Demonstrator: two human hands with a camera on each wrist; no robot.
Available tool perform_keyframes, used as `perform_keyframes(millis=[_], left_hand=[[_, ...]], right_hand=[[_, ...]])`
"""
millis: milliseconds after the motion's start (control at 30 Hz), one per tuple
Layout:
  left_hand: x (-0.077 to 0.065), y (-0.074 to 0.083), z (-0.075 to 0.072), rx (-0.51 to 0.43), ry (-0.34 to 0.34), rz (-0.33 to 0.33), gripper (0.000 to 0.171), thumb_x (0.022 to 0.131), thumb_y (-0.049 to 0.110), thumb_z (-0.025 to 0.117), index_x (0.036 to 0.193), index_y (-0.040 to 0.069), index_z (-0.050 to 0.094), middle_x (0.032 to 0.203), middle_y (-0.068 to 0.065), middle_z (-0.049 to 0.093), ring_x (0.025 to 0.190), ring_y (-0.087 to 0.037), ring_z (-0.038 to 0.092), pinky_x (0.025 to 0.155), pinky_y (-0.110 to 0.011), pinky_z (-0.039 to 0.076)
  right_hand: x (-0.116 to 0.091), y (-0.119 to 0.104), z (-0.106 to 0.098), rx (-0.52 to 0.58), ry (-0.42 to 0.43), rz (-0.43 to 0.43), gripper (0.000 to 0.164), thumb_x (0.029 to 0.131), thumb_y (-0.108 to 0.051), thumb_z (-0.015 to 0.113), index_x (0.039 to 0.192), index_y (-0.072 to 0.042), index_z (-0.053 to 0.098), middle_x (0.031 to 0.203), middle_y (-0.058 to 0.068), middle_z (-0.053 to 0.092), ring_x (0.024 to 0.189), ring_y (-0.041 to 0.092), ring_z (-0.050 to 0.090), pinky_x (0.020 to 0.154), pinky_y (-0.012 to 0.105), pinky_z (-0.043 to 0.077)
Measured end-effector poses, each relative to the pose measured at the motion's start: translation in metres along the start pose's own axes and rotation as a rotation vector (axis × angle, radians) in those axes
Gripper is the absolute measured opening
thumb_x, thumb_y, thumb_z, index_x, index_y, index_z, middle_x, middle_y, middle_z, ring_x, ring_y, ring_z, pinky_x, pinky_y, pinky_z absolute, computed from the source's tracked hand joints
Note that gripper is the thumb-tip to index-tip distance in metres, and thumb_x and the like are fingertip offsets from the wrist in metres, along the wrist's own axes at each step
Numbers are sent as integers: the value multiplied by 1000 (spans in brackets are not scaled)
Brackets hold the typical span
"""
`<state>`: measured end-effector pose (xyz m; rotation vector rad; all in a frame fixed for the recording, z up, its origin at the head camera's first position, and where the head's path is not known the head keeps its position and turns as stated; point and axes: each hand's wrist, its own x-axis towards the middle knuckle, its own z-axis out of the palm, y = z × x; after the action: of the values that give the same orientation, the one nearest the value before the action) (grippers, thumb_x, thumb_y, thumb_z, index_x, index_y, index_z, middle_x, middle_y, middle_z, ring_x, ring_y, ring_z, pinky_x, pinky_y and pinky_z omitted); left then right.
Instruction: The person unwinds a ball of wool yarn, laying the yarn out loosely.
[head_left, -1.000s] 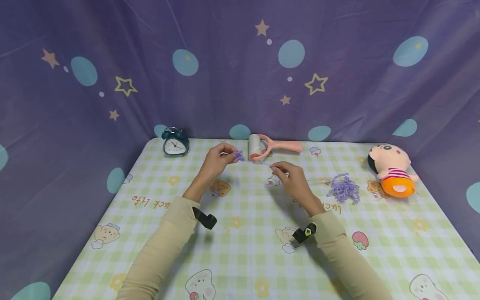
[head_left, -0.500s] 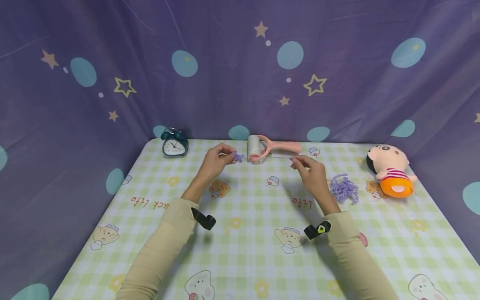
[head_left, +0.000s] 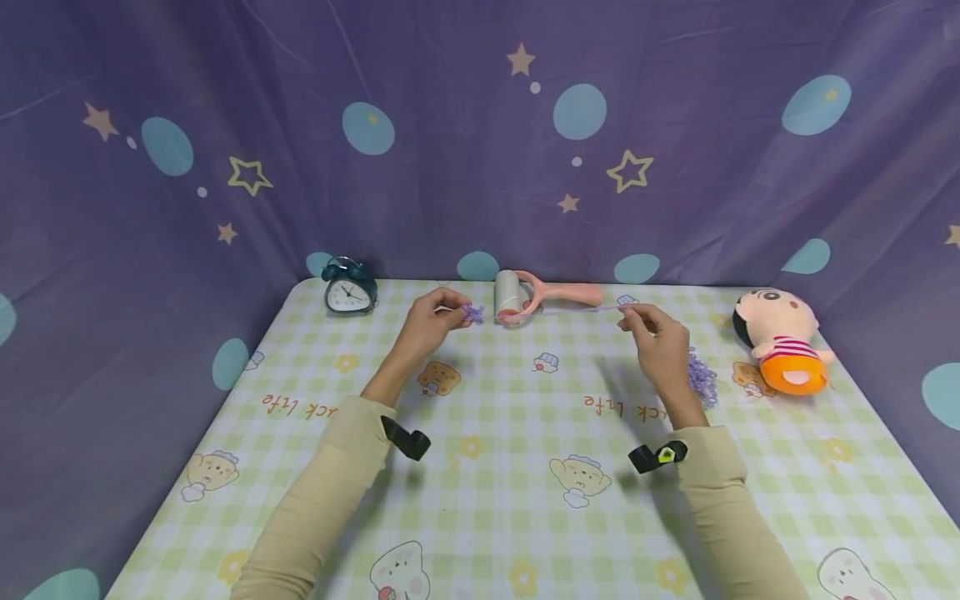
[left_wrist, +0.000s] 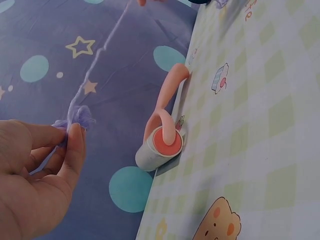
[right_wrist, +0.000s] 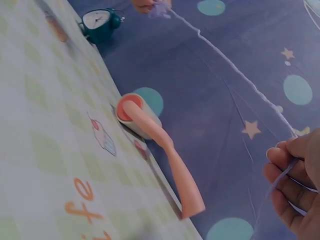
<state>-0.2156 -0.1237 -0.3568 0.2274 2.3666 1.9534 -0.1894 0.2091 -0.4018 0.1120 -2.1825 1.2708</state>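
Note:
Between thumb and fingers, my left hand [head_left: 431, 323] pinches a small bunch of purple yarn [left_wrist: 82, 116] above the table. A single strand of the yarn [right_wrist: 235, 67] runs from it across to my right hand [head_left: 660, 346], which pinches it between thumb and fingertips. The strand looks nearly straight between the hands, with a small kink. Past the right fingers the yarn's tail hangs down in the right wrist view. A loose heap of purple yarn [head_left: 702, 379] lies on the table behind the right wrist, partly hidden by it.
At the table's back edge lies a lint roller [head_left: 555, 293] with a pink handle. A teal alarm clock [head_left: 349, 292] stands at the back left. On the right side lies a plush doll [head_left: 787, 342] in orange shorts. A checked cloth [head_left: 480, 467] covers the table.
My right hand has moved right, away from the left hand, and the strand between them has grown longer. The left hand has stayed almost in place.

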Motion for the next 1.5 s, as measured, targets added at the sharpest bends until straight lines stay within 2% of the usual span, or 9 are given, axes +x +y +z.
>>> perform_keyframes(millis=[267,433,600,767,933,1033,1233,1333,1500], left_hand=[[0,0,0,-12,2,-3,17,96,2,53,111,-5,58,104,-14,55,85,-12,64,86,-24,56],[0,0,1,-20,14,-3,23,93,-2,52,116,-4,54,102,-12,52,83,-12,64,86,-27,56],[0,0,0,88,39,-11,35,91,0,57,125,4,55,96,-6,48,80,-11,59,80,-25,55],[-1,-1,-3,218,40,13,32,92,7,61,123,11,63,100,-7,55,83,-16,52,71,-23,49],[-3,-2,-5,170,45,-13,23,95,10,58,116,7,67,104,-10,58,92,-19,60,78,-23,54],[-3,-2,-5,122,73,-36,22,95,10,58,115,4,66,102,-10,57,94,-19,64,80,-23,55],[0,-2,-5,69,115,-60,21,96,9,57,114,1,64,99,-7,53,90,-16,66,83,-24,56],[0,-2,-5,52,128,-73,19,96,8,56,113,1,62,100,-8,52,89,-17,66,84,-25,56],[1,-2,-4,47,147,-93,18,97,9,56,113,1,60,101,-8,52,91,-19,67,83,-24,56]], right_hand=[[4,8,-17,-50,80,33,22,95,-22,60,99,-4,73,78,17,71,63,-14,54,52,11,35],[3,11,-24,-72,74,67,22,96,-25,60,100,-9,74,79,11,71,63,-4,56,52,13,36],[2,12,-29,-85,72,86,23,96,-27,59,101,-11,74,77,3,71,59,2,54,53,13,38],[2,16,-34,-91,78,95,24,97,-28,58,103,-10,73,80,9,71,62,4,56,54,12,40],[3,21,-42,-116,107,116,25,97,-26,57,104,-8,73,81,12,71,65,1,56,53,12,38],[3,24,-49,-127,125,135,26,97,-27,56,104,-8,73,77,3,70,64,2,55,51,13,36],[5,29,-64,-113,172,183,27,97,-26,57,105,-5,72,69,-28,58,62,-2,53,52,12,36],[5,32,-71,-113,200,199,26,96,-23,58,103,-3,72,66,-34,53,61,-7,52,53,10,37],[4,37,-80,-113,228,230,26,96,-21,58,103,0,72,65,-35,53,62,-11,53,57,8,38]])
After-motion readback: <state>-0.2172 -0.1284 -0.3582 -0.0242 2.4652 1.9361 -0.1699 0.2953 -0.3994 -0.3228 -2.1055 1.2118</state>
